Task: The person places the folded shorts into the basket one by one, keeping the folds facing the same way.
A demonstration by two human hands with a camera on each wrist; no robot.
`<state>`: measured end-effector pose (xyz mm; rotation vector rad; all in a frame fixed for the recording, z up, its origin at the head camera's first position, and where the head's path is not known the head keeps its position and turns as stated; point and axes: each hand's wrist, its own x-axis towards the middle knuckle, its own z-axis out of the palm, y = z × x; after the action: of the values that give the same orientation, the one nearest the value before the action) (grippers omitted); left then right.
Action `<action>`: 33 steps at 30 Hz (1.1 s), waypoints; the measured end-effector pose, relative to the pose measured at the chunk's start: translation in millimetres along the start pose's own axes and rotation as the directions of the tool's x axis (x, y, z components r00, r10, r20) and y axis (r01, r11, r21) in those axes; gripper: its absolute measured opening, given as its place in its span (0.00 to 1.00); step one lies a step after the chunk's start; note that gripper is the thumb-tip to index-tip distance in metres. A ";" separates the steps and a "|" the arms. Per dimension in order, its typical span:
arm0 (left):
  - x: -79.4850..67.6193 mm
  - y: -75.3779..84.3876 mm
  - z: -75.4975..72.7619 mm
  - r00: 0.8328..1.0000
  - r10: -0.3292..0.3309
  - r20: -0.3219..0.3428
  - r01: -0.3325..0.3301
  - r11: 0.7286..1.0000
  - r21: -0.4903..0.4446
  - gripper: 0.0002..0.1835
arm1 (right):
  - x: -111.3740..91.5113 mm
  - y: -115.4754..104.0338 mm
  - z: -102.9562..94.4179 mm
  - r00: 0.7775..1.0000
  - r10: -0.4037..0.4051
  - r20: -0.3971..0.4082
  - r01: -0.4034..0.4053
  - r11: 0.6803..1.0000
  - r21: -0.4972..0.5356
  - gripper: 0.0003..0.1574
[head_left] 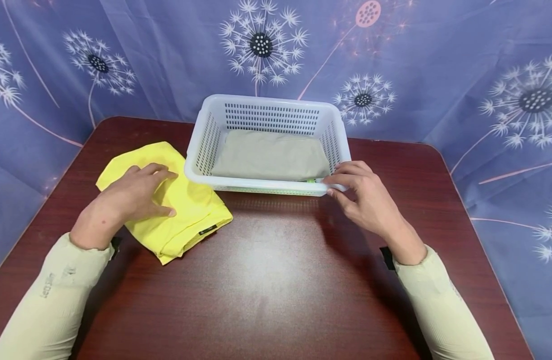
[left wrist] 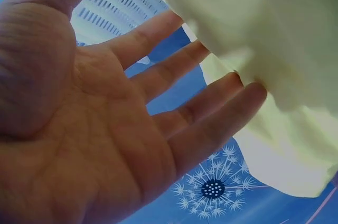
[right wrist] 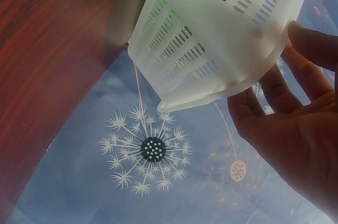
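A folded yellow garment (head_left: 199, 205) with a small black label lies on the left of the table. My left hand (head_left: 132, 197) is over it, fingers spread and fairly straight; in the left wrist view the fingertips touch the yellow fabric (left wrist: 296, 76). A white slotted plastic basket (head_left: 258, 184) stands at the back middle, and a folded grey cloth (head_left: 271, 155) covers most of its floor. At the basket's near right corner my right hand (head_left: 366, 195) grips the rim, thumb outside and fingers over the inner side. The right wrist view shows the basket wall (right wrist: 211, 39) beside the fingers.
Something small and green (head_left: 311, 180) shows inside the basket by its front wall, mostly hidden. The dark red wooden table (head_left: 267, 280) ends close behind the basket. A blue curtain (head_left: 168, 60) with dandelion prints hangs behind and at both sides.
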<state>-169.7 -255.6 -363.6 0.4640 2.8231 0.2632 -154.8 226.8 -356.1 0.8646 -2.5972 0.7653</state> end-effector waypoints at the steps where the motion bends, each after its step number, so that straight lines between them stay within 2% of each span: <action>1: -0.5 0.8 -0.1 1.000 -0.003 0.000 0.003 1.000 0.003 0.49 | -0.1 0.1 0.0 1.000 0.001 -0.001 -0.001 1.000 0.000 0.14; 21: -10.2 16.2 5.6 0.997 -0.069 0.018 0.068 0.996 0.050 0.50 | 1.5 1.4 -1.2 1.000 0.004 0.006 -0.004 1.000 -0.005 0.13; 33: -18.7 27.5 10.7 0.996 -0.091 0.003 0.091 0.993 0.077 0.47 | 0.9 1.3 -0.7 1.000 -0.001 0.001 0.001 1.000 0.002 0.13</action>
<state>-141.6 -234.9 -363.3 0.3503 2.8469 0.1345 -156.3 227.7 -355.7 0.8667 -2.5978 0.7673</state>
